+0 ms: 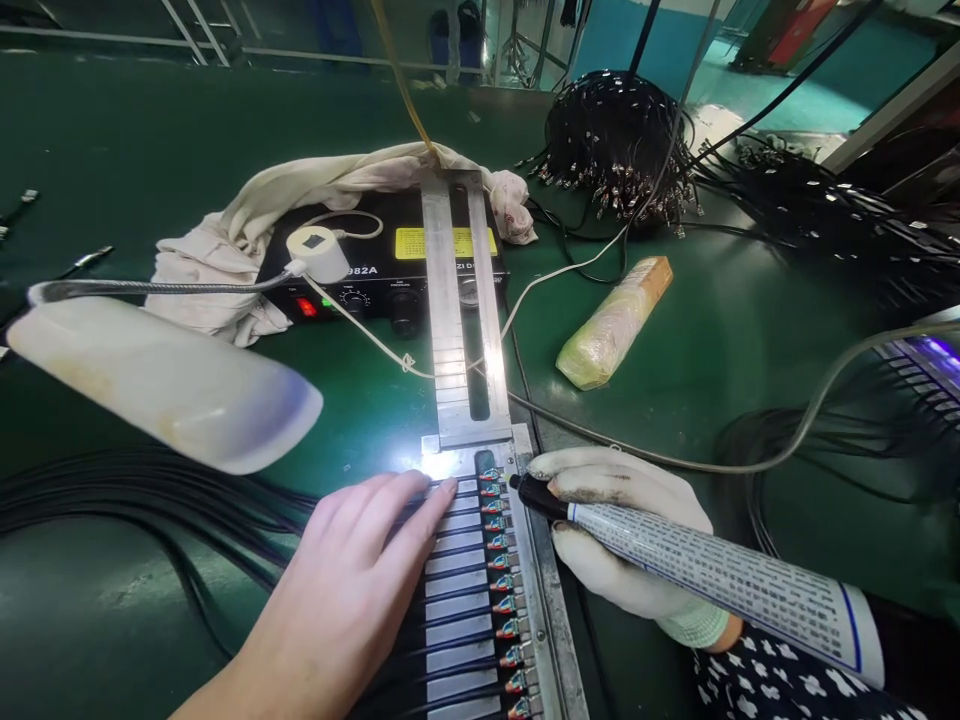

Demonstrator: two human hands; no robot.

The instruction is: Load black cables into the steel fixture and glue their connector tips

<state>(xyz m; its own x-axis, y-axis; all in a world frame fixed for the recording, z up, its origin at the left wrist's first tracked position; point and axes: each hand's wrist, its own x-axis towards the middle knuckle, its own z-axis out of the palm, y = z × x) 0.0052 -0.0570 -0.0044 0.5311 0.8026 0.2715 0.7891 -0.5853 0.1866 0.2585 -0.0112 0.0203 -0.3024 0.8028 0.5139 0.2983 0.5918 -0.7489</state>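
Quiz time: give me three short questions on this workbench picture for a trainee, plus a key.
1. True or false: the left hand wears a white fabric glove.

2. The white-gloved right hand holds which item?
A) silver metal tweezers
B) a long, tapering white tube with dark print
C) a yellow rectangular sponge

3. Fill in the blank: the leftmost rectangular switch on the black rectangular box marked 982A is ____.

Key: 1, false, it is bare; 2, B; 3, red.
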